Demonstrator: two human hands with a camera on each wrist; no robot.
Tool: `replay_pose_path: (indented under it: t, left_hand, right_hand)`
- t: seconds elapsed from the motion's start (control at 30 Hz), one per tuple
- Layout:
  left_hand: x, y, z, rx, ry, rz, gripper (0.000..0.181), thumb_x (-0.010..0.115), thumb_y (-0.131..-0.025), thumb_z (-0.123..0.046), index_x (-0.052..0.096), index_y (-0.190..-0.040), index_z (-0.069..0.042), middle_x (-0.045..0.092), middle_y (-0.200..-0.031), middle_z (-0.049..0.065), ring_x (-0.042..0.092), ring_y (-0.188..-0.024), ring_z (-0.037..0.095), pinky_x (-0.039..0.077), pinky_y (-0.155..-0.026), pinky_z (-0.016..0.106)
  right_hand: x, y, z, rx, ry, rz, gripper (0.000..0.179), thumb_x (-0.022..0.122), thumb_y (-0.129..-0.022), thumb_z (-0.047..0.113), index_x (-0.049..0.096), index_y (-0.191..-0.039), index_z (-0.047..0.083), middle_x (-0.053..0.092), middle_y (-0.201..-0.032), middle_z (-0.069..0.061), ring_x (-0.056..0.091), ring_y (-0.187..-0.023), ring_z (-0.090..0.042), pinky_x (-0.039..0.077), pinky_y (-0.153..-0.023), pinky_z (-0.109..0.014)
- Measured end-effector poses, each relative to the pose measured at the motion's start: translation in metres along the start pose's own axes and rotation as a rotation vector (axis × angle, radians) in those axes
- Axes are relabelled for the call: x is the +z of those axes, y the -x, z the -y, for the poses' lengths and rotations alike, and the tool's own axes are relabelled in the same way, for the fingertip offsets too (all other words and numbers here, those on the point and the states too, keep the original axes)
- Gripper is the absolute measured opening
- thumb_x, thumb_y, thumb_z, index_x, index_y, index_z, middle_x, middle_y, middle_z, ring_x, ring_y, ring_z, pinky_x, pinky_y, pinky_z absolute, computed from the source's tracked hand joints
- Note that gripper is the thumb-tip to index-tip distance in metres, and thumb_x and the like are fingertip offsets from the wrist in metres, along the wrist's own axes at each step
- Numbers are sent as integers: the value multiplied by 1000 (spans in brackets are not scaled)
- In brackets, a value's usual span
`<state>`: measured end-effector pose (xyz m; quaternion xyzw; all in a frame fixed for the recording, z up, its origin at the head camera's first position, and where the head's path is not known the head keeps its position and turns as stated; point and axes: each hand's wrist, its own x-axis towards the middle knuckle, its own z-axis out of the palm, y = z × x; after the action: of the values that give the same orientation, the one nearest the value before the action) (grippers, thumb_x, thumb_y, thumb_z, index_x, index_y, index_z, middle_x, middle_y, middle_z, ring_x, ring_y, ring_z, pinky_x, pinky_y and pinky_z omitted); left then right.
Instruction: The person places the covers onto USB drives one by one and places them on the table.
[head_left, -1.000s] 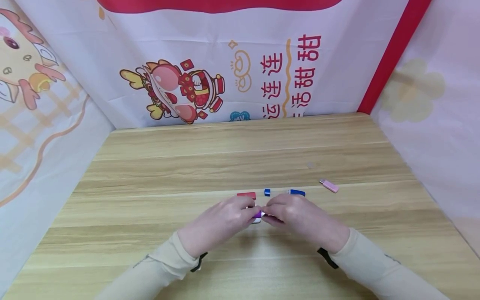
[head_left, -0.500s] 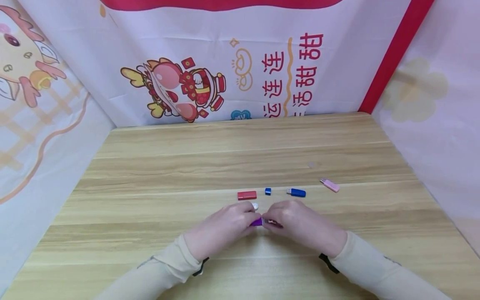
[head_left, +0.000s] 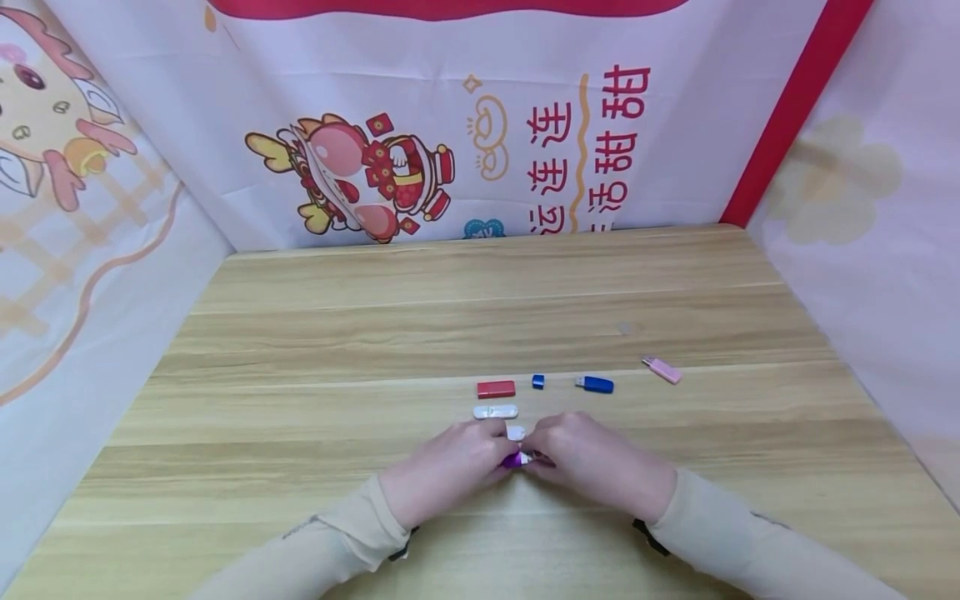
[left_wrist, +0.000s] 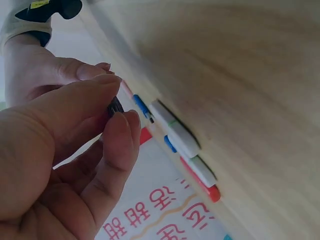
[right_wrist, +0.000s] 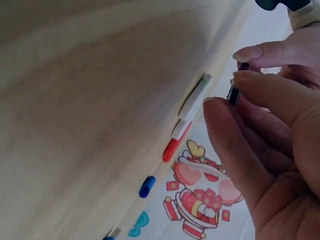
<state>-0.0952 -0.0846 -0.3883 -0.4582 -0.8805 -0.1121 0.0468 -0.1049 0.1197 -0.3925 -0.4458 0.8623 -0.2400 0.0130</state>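
Observation:
My left hand pinches a purple USB stick between thumb and fingers just above the table. Facing it, my right hand pinches a small dark piece with a shiny edge, seen in the right wrist view. The fingertips of both hands nearly meet, and I cannot tell whether the two pieces are joined. Just beyond the hands lie a white USB stick and a second white one, partly hidden by the left hand.
On the wooden table lie a red USB stick, a blue cap, an uncapped blue USB stick and a pink one. Farther back is a small clear piece. A printed cloth hangs behind.
Both hands have drawn toward the body with the purple USB stick between them. The red, blue and white sticks, partly covered before, show more now.

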Motion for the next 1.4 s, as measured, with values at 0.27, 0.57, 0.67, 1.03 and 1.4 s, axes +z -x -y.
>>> replay_pose_path:
  t: [0.27, 0.57, 0.67, 1.03, 1.4]
  left_hand:
    - [6, 2, 2, -42, 22, 67, 6, 71, -91, -10, 72, -85, -10, 58, -78, -1, 52, -64, 6, 44, -55, 16]
    - [8, 4, 5, -49, 24, 107, 7, 73, -90, -11, 71, -83, -10, 56, -77, -2, 48, -63, 5, 42, -54, 16]
    - [9, 5, 5, -65, 46, 119, 5, 73, -89, -10, 72, -84, -10, 56, -78, -2, 49, -64, 4, 43, -55, 16]
    - [7, 6, 6, -83, 74, 105, 6, 75, -88, -12, 72, -85, -8, 60, -83, 1, 55, -69, 7, 48, -60, 20]
    - [5, 7, 5, -98, 96, 124, 7, 74, -90, -14, 73, -86, -8, 60, -81, 1, 52, -67, 5, 45, -57, 17]
  right_hand:
    - [8, -6, 2, 49, 10, 64, 3, 77, -85, 6, 75, -86, 7, 68, -77, 1, 57, -68, 0, 51, -63, -16]
    - [12, -12, 4, 68, 38, 77, 5, 76, -86, 5, 75, -81, 7, 64, -73, 3, 52, -64, 0, 48, -59, -17]
    - [13, -13, 4, 81, 31, 84, 6, 75, -86, 5, 74, -81, 8, 62, -72, 4, 49, -62, -1, 46, -56, -17]
    - [12, -15, 3, 95, -2, 96, 9, 76, -85, 5, 73, -78, 9, 62, -71, 4, 48, -61, -1, 45, -55, -18]
    - [11, -16, 3, 81, 4, 102, 9, 77, -84, 5, 73, -77, 8, 60, -69, 4, 46, -60, -2, 44, -54, -19]
